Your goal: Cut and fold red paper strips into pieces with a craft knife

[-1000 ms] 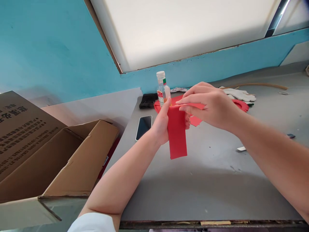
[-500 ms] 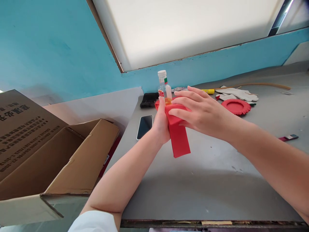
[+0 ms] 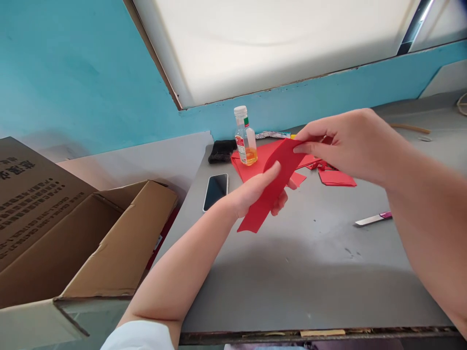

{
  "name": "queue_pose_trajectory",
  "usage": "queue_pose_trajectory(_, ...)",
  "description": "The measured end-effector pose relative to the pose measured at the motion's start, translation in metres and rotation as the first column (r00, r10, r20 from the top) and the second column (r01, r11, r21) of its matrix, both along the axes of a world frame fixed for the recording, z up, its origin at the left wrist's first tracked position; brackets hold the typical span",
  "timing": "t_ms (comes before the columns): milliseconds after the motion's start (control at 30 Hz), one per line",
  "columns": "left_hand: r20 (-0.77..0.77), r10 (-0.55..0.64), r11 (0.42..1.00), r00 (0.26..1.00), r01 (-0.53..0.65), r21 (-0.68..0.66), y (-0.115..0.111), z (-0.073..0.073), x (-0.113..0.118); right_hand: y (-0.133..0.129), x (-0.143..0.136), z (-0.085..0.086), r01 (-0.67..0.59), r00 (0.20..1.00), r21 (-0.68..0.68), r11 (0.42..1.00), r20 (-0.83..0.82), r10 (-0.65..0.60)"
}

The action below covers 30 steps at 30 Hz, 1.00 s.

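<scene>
A folded strip of red paper [image 3: 268,197] is held up slantwise above the grey table. My left hand [image 3: 253,192] grips its middle, thumb on top and fingers curled beneath. At the strip's upper right end, my right hand [image 3: 339,146] pinches the edge between thumb and fingers. Behind the strip, a clear bottle [image 3: 246,146] with a white cap and some amber liquid stands on red paper sheets [image 3: 242,170]. More folded red paper [image 3: 337,178] lies beneath my right hand.
A knife [image 3: 372,219] with a pale blade lies at right, its handle partly behind my right arm. A phone [image 3: 216,192] and a black cloth-like item [image 3: 222,151] are on the table's left side. An open cardboard box [image 3: 120,238] stands beyond the left edge.
The red strip has turned from nearly upright to slanting up rightward. My right hand has shifted right, from lying over the paper to pinching its end. The bottle's lower part has come into view.
</scene>
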State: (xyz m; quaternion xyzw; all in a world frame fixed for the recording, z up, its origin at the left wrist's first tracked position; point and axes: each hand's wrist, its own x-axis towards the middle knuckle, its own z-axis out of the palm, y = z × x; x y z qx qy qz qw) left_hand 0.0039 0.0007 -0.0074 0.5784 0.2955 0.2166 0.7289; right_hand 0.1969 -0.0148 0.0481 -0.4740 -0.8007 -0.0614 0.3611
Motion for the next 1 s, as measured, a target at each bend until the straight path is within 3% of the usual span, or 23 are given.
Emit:
queue_pose_trajectory(133,-0.113,-0.150,0.985,0.982,0.158,0.066,0.006,-0.001,-0.009,0.007,0.020,0.006,-0.033,0.999,-0.335,0.942,-0.030,0.025)
queue_pose_trajectory(233,-0.188,-0.211,0.970,0.959,0.229,0.078,0.016,-0.005,-0.018,0.014,0.036,0.006,-0.046,0.991,-0.435,0.899,-0.135,-0.015)
queue_pose_trajectory(500,-0.168,-0.196,0.977,0.966,0.206,0.045,0.029,-0.013,-0.027,0.026,0.061,0.003,-0.049,0.935,-0.467,0.883,-0.332,-0.124)
queue_pose_trajectory(700,0.030,0.130,0.983,0.991,-0.133,0.130,0.039,-0.014,-0.037,0.030,0.076,0.003,0.035,0.826,-0.369,0.929,-0.513,-0.235)
queue_pose_trajectory(800,0.075,0.192,0.971,0.979,-0.200,0.130,0.039,-0.017,-0.035,0.031,0.074,0.003,-0.009,0.809,-0.389,0.921,-0.545,-0.222)
queue_pose_trajectory(900,0.099,0.173,0.973,0.980,-0.186,0.136,0.038,-0.016,-0.036,0.029,0.070,0.005,-0.042,0.825,-0.396,0.917,-0.532,-0.192)
queue_pose_trajectory(1000,0.067,-0.008,0.982,0.998,-0.005,0.190,0.039,-0.011,-0.045,0.025,0.068,0.006,-0.028,0.844,-0.391,0.920,-0.503,-0.188)
